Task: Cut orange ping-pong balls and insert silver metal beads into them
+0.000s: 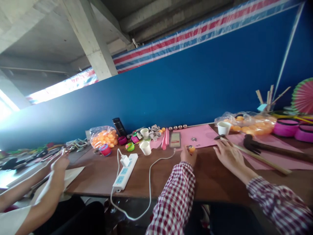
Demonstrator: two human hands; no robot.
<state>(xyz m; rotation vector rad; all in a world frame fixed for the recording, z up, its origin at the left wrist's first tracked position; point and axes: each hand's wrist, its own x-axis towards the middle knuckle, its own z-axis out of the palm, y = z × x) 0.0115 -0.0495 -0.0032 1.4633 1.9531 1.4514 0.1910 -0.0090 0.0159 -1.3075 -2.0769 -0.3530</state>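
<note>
My left hand (187, 157) is closed around an orange table tennis ball (192, 149) at the near edge of a pink sheet (202, 133). A small pile of shiny metal bits (194, 139) lies on that sheet, just beyond the ball. To the right, my right hand (228, 156) has its fingers stretched out over the table, beside the head of a hammer with a pale wooden handle (264, 159). Whether the fingertips touch the hammer I cannot tell. A claw hammer (271, 147) with a darker handle lies farther right.
A white power strip (126, 173) with a cable lies left of my arms. White paper cups (145, 148), bags of orange balls (104, 138) and several steel balls (180, 127) stand along the blue partition (171, 94). Another person's hands (61, 161) work at far left.
</note>
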